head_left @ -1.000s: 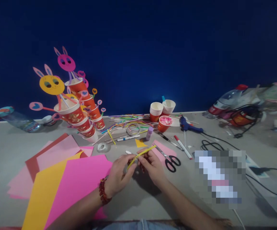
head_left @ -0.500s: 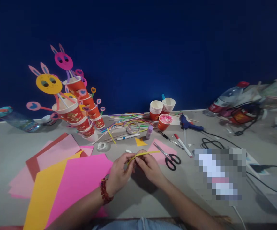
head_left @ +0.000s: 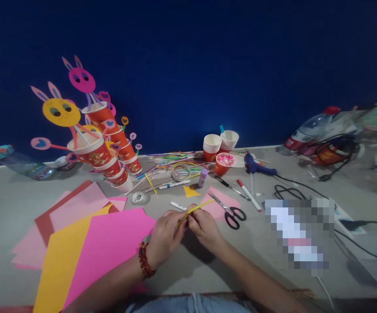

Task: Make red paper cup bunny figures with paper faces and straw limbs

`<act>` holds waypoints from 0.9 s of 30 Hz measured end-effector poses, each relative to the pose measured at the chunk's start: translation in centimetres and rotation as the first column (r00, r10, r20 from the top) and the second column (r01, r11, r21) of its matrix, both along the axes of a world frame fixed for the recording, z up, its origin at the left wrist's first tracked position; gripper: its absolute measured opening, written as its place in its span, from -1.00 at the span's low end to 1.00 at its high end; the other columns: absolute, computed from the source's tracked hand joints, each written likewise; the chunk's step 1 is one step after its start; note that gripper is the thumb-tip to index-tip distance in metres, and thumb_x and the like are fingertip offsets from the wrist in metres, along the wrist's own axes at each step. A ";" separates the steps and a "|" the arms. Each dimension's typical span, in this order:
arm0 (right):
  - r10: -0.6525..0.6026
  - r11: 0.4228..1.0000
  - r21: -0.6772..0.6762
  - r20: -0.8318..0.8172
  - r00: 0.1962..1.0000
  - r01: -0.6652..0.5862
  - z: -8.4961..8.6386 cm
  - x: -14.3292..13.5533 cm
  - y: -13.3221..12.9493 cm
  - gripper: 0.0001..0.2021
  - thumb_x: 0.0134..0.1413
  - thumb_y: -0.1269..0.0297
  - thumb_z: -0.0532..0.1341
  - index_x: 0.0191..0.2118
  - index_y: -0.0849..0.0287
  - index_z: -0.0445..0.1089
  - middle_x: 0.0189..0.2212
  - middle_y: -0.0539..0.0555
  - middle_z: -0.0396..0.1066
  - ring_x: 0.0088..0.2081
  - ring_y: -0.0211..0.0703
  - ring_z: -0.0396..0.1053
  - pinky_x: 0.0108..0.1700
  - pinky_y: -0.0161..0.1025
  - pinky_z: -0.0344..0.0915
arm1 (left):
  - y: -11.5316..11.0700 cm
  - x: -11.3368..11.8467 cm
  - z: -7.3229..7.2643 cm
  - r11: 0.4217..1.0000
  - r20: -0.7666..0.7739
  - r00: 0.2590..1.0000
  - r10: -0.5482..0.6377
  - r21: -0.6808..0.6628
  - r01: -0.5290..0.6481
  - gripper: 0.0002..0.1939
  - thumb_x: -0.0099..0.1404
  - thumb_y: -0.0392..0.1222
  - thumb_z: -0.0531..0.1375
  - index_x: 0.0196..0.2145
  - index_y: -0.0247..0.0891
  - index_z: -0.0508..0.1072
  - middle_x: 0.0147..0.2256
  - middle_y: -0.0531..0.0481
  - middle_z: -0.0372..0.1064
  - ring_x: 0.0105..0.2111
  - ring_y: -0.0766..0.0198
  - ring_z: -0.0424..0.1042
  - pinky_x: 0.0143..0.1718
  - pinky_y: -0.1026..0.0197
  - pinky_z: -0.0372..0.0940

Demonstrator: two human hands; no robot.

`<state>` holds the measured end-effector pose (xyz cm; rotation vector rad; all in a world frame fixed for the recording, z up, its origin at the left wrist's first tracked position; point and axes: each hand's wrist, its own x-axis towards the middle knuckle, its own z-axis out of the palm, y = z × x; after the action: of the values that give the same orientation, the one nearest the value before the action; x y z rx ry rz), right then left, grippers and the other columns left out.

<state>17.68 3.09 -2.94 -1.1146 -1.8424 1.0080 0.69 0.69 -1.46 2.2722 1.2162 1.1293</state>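
Observation:
My left hand (head_left: pixel 165 234), with a red bead bracelet on the wrist, pinches one end of a bent yellow pipe cleaner (head_left: pixel 202 206). Fingers of my right hand (head_left: pixel 204 227) close on the same pipe cleaner, right beside the left fingertips. Its free end sticks out to the upper right, and the part between the fingers is mostly hidden. Just beyond the hands lies a white marker (head_left: pixel 178 206). To their right, black-handled scissors (head_left: pixel 232 216) rest partly on a pink paper sheet (head_left: pixel 215 195).
Coloured paper sheets (head_left: pixel 110 243) spread at left, below stacked red cups with rabbit faces (head_left: pixel 61 112). Loose pipe cleaners (head_left: pixel 165 167), paper cups (head_left: pixel 212 145) and a glue stick (head_left: pixel 203 178) stand or lie behind. At right are a blue glue gun (head_left: pixel 256 167), cables and a bottle (head_left: pixel 309 132).
The pipe cleaner's free end now tilts more steeply upward and shows shorter. Both hands have stayed close together, shifting slightly, and more of the white marker shows.

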 end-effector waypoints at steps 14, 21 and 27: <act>0.071 0.996 -0.042 -0.135 0.988 -0.077 1.6 0.0 -0.2 -0.76 0.21 0.34 0.02 -0.49 0.10 0.24 -0.52 -0.01 0.33 -0.44 -0.17 0.33 -0.33 -0.26 0.22 | -0.3 0.5 0.6 0.905 0.378 0.925 0.045 -0.407 0.122 -0.88 0.47 -0.20 0.08 -0.13 -0.23 0.38 -0.43 0.07 0.46 -0.51 0.32 0.51 -0.43 0.29 0.43; 0.072 0.996 -0.038 -0.132 0.989 -0.078 1.0 0.2 -0.2 -0.83 0.28 0.26 0.06 -0.38 0.08 0.24 -0.53 -0.07 0.33 -0.47 -0.20 0.29 -0.38 -0.28 0.17 | -0.3 0.3 0.3 0.951 0.240 0.969 0.051 -0.310 0.026 -0.89 0.44 -0.22 0.11 -0.15 -0.23 0.42 -0.42 0.04 0.50 -0.54 0.33 0.50 -0.42 0.27 0.43; 0.066 0.998 -0.006 -0.053 0.996 -0.067 0.9 0.3 0.0 -0.82 0.28 0.26 0.05 -0.38 0.07 0.23 -0.53 -0.07 0.27 -0.48 -0.20 0.24 -0.40 -0.28 0.15 | -0.2 0.2 -0.3 0.990 0.123 0.991 0.049 -0.137 -0.032 -0.88 0.42 -0.28 0.12 -0.13 -0.22 0.44 -0.35 -0.04 0.53 -0.41 0.25 0.54 -0.37 0.23 0.44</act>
<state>17.97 3.06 -2.03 -1.0274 -1.8448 1.0737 0.93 0.47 -1.74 2.0534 1.2551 1.1491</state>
